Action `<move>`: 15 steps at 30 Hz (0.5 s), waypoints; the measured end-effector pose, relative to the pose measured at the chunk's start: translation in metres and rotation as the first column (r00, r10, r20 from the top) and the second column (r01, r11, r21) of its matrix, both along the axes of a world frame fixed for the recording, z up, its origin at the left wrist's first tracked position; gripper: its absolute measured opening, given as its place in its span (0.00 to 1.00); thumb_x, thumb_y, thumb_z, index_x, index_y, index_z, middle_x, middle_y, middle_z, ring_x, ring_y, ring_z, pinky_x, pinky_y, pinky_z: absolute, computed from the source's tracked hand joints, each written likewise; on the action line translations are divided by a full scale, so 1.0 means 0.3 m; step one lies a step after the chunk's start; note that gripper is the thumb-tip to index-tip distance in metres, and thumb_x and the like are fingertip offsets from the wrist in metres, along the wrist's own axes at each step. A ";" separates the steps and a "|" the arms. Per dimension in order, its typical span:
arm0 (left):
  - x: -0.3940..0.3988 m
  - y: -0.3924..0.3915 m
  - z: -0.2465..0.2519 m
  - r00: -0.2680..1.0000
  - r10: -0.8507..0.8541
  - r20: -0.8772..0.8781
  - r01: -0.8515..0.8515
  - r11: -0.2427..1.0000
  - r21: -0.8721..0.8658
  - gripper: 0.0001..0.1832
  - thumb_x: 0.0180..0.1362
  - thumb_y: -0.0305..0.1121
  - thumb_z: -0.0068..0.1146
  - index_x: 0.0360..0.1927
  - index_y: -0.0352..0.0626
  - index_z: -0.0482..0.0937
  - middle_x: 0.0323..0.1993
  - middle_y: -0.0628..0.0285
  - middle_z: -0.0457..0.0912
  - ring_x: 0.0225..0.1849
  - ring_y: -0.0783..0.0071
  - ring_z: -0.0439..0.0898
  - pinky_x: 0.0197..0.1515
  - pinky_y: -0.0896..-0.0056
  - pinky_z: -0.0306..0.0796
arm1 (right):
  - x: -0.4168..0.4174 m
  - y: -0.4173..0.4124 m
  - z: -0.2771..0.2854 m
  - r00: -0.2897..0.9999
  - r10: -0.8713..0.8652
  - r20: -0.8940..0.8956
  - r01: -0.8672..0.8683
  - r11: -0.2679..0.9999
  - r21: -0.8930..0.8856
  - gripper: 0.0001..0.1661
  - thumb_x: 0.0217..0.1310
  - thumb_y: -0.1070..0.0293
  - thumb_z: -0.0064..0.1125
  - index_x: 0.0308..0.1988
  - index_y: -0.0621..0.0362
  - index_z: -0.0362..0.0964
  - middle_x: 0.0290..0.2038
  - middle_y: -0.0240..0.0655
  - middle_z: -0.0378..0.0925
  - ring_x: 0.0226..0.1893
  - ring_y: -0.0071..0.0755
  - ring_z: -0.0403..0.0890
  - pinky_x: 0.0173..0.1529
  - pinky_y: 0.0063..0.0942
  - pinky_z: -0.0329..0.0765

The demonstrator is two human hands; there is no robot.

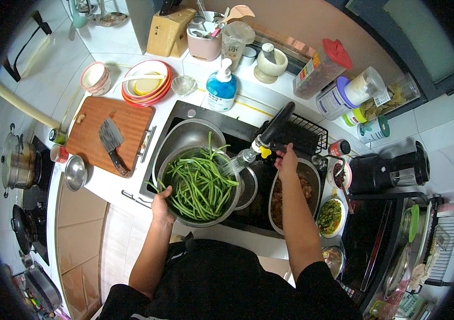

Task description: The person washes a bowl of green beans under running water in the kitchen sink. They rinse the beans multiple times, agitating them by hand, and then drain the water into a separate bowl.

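Observation:
My left hand (163,206) grips the near-left rim of a stainless steel bowl (201,223) heaped with long green beans (203,184). The bowl is held over the black sink (231,218). Water sprays from the clear nozzle of the faucet (277,124) onto the beans' right side. My right hand (287,160) reaches up beside the faucet, fingers bent near its black lower part; whether they hold a lever is hidden. Beneath that forearm stands an oval metal basin (271,204) with brown food in it. Behind the beans sits another steel basin (191,130), and a round strainer (249,188) shows to the right.
A cleaver (111,136) lies on a wooden cutting board (85,142) at left. Behind the sink stand a blue soap bottle (222,90) and stacked plates (147,82). A plate of green food (331,218) and a black oven (365,236) are at right.

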State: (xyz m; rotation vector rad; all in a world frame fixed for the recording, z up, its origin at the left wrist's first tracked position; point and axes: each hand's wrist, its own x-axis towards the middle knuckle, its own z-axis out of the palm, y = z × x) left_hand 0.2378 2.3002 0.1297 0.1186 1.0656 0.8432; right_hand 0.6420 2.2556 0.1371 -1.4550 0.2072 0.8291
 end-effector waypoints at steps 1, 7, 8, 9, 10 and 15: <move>-0.001 0.002 -0.005 1.000 -0.003 0.012 0.003 1.000 0.002 0.22 0.58 0.31 0.50 0.56 0.35 0.71 0.49 0.51 0.79 0.47 0.53 0.79 0.54 0.53 0.73 | 0.013 -0.003 -0.016 0.998 0.025 0.056 -0.025 1.000 -0.005 0.17 0.68 0.57 0.52 0.45 0.61 0.72 0.26 0.35 0.75 0.16 0.26 0.72 0.17 0.24 0.67; 0.009 -0.001 0.022 1.000 0.016 -0.019 -0.016 1.000 -0.026 0.22 0.58 0.31 0.50 0.56 0.35 0.71 0.49 0.51 0.79 0.47 0.54 0.79 0.54 0.54 0.73 | -0.136 -0.045 -0.082 0.665 0.312 0.679 -0.206 0.950 -0.235 0.15 0.67 0.62 0.52 0.51 0.54 0.71 0.32 0.39 0.81 0.20 0.31 0.78 0.22 0.30 0.70; 0.012 -0.001 0.031 0.999 0.032 -0.014 -0.033 0.999 -0.027 0.20 0.58 0.30 0.51 0.54 0.34 0.72 0.47 0.51 0.79 0.45 0.55 0.79 0.52 0.54 0.74 | -0.169 -0.063 -0.065 0.492 0.411 0.768 -0.179 0.911 -0.373 0.15 0.66 0.63 0.52 0.51 0.53 0.72 0.31 0.39 0.80 0.21 0.32 0.78 0.23 0.32 0.71; 0.017 0.000 0.041 0.999 0.046 -0.005 -0.046 0.999 -0.027 0.19 0.57 0.29 0.52 0.53 0.33 0.72 0.45 0.51 0.80 0.43 0.56 0.80 0.50 0.55 0.75 | -0.195 -0.074 -0.042 0.300 0.507 0.808 -0.118 0.860 -0.496 0.15 0.65 0.64 0.53 0.50 0.53 0.72 0.31 0.39 0.80 0.22 0.33 0.78 0.24 0.34 0.72; 0.022 0.000 0.045 0.998 0.060 0.004 -0.060 0.998 -0.027 0.18 0.57 0.28 0.53 0.51 0.33 0.73 0.44 0.51 0.80 0.41 0.56 0.81 0.48 0.56 0.76 | -0.210 -0.074 -0.043 0.263 0.501 0.825 -0.050 0.861 -0.507 0.14 0.65 0.65 0.54 0.50 0.54 0.72 0.30 0.39 0.79 0.23 0.34 0.79 0.26 0.36 0.73; 0.021 -0.003 0.058 0.998 0.066 0.020 -0.065 0.998 -0.024 0.18 0.57 0.27 0.53 0.52 0.32 0.72 0.44 0.50 0.80 0.42 0.55 0.81 0.48 0.55 0.76 | -0.410 -0.072 0.033 0.934 0.227 0.277 -0.252 0.966 0.057 0.19 0.70 0.58 0.47 0.48 0.63 0.69 0.39 0.41 0.78 0.31 0.38 0.81 0.35 0.34 0.79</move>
